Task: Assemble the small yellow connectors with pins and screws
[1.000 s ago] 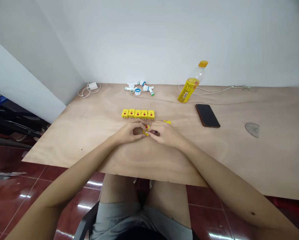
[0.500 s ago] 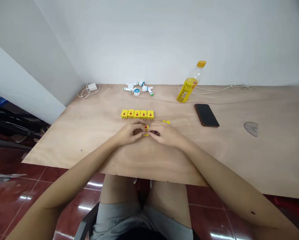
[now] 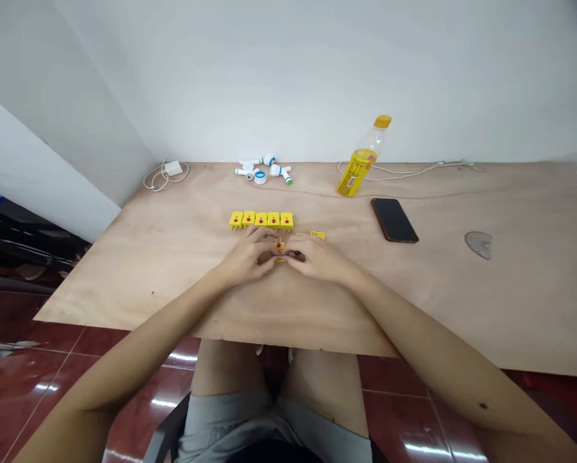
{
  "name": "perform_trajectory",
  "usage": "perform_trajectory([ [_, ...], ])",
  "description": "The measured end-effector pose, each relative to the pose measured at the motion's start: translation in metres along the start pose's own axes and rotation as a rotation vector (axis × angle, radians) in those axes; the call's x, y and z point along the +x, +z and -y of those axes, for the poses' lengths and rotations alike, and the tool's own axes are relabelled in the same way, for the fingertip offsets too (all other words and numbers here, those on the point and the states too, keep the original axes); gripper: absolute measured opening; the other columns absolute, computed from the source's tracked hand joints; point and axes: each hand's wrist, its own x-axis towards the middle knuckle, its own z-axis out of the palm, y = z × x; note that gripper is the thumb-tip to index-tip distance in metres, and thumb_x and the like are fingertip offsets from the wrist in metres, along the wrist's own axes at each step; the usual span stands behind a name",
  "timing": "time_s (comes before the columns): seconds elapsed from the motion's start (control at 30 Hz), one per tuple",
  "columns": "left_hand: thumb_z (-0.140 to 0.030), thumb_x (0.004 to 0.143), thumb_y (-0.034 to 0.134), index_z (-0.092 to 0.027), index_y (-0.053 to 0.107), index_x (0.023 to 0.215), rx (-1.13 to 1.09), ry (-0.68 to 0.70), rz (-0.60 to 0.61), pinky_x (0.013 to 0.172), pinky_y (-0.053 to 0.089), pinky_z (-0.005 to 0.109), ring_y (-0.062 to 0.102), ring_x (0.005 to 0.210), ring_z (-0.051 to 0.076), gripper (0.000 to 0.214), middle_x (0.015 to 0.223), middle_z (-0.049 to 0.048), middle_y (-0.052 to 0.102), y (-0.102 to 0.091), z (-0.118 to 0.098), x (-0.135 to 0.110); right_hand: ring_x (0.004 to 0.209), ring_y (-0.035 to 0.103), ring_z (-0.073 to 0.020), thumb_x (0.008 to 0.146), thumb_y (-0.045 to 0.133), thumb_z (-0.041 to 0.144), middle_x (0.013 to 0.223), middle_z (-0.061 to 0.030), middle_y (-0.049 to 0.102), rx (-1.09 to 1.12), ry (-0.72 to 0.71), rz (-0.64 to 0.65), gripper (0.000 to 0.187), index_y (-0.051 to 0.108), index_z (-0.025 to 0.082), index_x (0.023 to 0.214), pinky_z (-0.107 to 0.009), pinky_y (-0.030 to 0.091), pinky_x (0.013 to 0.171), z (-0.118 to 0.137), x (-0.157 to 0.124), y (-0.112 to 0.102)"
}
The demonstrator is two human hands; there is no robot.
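My left hand (image 3: 248, 257) and my right hand (image 3: 317, 258) meet over the table in front of me. Between their fingertips is a small yellow plug-like piece (image 3: 279, 245) with a red dot and a thin metal pin pointing away from me. Fingers from both sides pinch it and cover most of it. Just beyond my left hand, several yellow plug-like blocks (image 3: 261, 220) stand in a row, each with a red dot and metal pins. Another yellow part (image 3: 318, 235) lies behind my right hand, partly hidden by it.
White pipe-like parts (image 3: 259, 175) with blue and green rings lie near the wall. A yellow-labelled bottle (image 3: 357, 172), a phone (image 3: 394, 220) and a clear half-round protractor (image 3: 479, 245) are to the right. A white charger (image 3: 173, 168) with cable sits back left.
The camera view has shifted slightly, so everything on the table appears a little further left. Both hands keep nearly the same grip on the yellow piece.
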Motion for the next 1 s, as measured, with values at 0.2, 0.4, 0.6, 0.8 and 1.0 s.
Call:
perform_trajectory([
  [0.2,-0.022,0.101,0.073,-0.022,0.081,0.104,-0.025,-0.043,-0.010,0.110,0.053,0.053,0.060,0.121,0.031,0.009,0.135,0.0113,0.073,0.000,-0.001,-0.002,0.088,0.065,-0.0232,0.103,0.067,0.012,0.094,-0.0077,0.077,0.004,-0.007,-0.018,0.014,0.075,0.018,0.094,-0.035,0.046,0.082,0.001,0.001,0.003],
  [0.4,-0.020,0.098,0.073,-0.021,0.081,0.096,-0.060,-0.097,-0.014,0.103,0.054,0.049,0.062,0.111,0.029,0.008,0.120,0.0109,0.074,0.000,-0.004,0.000,0.086,0.064,-0.0218,0.104,0.066,0.010,0.092,-0.0069,0.076,-0.010,0.028,0.028,0.019,0.074,0.018,0.088,-0.034,0.045,0.081,0.005,0.002,-0.002],
  [0.6,-0.020,0.097,0.071,-0.020,0.076,0.084,-0.248,-0.212,0.039,0.080,0.052,0.036,0.065,0.090,0.022,0.015,0.092,0.0059,0.070,0.001,-0.003,0.002,0.086,0.066,-0.0229,0.104,0.068,0.012,0.091,-0.0073,0.076,-0.020,0.035,0.032,0.019,0.076,0.018,0.088,-0.036,0.047,0.083,0.005,0.001,-0.003],
  [0.8,-0.025,0.097,0.073,-0.020,0.077,0.085,-0.285,-0.194,0.033,0.074,0.050,0.033,0.066,0.086,0.021,0.015,0.092,0.0063,0.074,0.004,0.005,0.002,0.096,0.072,-0.0245,0.107,0.072,0.037,0.109,-0.0099,0.082,0.370,0.120,-0.215,0.021,0.084,0.021,0.115,-0.037,0.056,0.085,0.009,-0.001,-0.035],
  [1.0,-0.032,0.099,0.074,-0.019,0.079,0.085,-0.277,-0.190,0.009,0.072,0.052,0.033,0.064,0.079,0.019,0.019,0.087,0.0055,0.070,0.008,0.009,0.000,0.055,0.032,-0.0126,0.100,0.080,0.070,0.062,0.0075,0.035,1.055,0.242,-0.488,0.049,0.078,0.021,0.102,-0.031,0.035,0.056,0.039,0.022,-0.054],
])
